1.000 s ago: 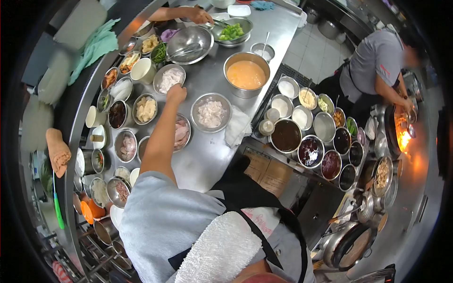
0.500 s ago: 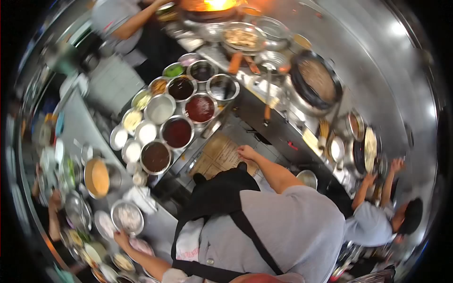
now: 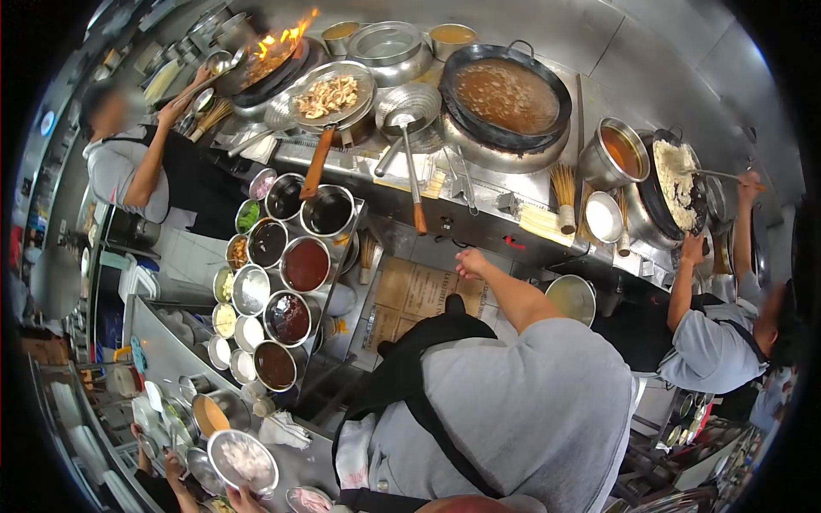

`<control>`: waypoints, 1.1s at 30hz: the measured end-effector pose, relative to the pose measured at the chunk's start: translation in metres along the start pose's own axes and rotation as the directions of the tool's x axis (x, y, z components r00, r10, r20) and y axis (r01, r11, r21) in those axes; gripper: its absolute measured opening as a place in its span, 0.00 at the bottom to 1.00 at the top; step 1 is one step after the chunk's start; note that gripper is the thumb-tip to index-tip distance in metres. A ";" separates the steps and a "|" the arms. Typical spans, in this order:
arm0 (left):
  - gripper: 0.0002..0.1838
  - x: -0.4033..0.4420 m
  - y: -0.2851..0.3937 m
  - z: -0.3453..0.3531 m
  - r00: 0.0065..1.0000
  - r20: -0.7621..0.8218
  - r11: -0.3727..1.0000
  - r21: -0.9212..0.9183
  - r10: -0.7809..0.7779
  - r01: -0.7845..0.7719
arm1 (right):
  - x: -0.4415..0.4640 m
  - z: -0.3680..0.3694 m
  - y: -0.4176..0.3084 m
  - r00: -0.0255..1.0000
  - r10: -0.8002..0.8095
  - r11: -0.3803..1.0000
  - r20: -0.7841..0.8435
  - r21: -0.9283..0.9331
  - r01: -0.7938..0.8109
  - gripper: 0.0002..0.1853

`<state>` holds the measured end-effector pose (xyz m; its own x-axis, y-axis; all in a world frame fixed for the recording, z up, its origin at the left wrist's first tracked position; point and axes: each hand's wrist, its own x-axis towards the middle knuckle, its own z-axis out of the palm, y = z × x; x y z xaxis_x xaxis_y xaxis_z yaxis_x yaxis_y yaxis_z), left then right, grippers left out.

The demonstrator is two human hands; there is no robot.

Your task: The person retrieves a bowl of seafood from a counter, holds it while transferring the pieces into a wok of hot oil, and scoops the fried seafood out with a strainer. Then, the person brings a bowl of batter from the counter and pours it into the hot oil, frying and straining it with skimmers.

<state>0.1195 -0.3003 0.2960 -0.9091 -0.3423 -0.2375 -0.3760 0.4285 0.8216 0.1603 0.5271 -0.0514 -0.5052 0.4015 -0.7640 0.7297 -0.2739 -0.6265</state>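
Observation:
At the lower left, my left hand (image 3: 245, 499) grips the near rim of a metal bowl (image 3: 244, 462) of pale, whitish pieces. The bowl overlaps the pot of orange liquid (image 3: 210, 415) in view. My right hand (image 3: 469, 263) is out in front of my body, over the cardboard (image 3: 417, 292) on the floor, with its fingers loosely bent and nothing visible in them. A bowl of pink meat (image 3: 309, 499) sits on the counter beside my left hand, partly cut off by the frame edge.
Sauce pots (image 3: 287, 317) stand left of centre. Beyond them are a strainer of browned pieces (image 3: 327, 96) and a wok of brown liquid (image 3: 506, 96). One person (image 3: 128, 162) works at a flaming wok, another (image 3: 714, 346) at a wok on the right. A third person's hands show lower left.
My view has turned from the prep counter toward the stoves. The bowl of pale pieces is now in my left hand, which was at the bowls before. My right hand has come into view.

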 end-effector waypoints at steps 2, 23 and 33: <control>0.14 -0.017 0.059 0.070 0.981 0.118 0.975 -0.175 0.156 -0.134 | 0.003 -0.011 -0.014 0.999 -0.021 0.999 -0.036 0.034 0.022 0.14; 0.21 -0.030 0.227 0.544 0.325 0.937 0.970 -0.189 0.131 0.153 | -0.169 -0.063 0.005 0.869 -0.272 0.740 0.413 0.667 -0.086 0.33; 0.17 -0.051 0.314 0.729 0.044 0.950 0.948 -0.303 0.309 -0.099 | -0.239 -0.140 -0.140 0.793 -0.357 0.701 -0.494 0.420 0.577 0.22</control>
<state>-0.0828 0.4612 0.1883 -0.3267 0.9117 -0.2490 -0.2117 0.1862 0.9594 0.2428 0.5916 0.2407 -0.4336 0.8476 -0.3059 0.0264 -0.3274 -0.9445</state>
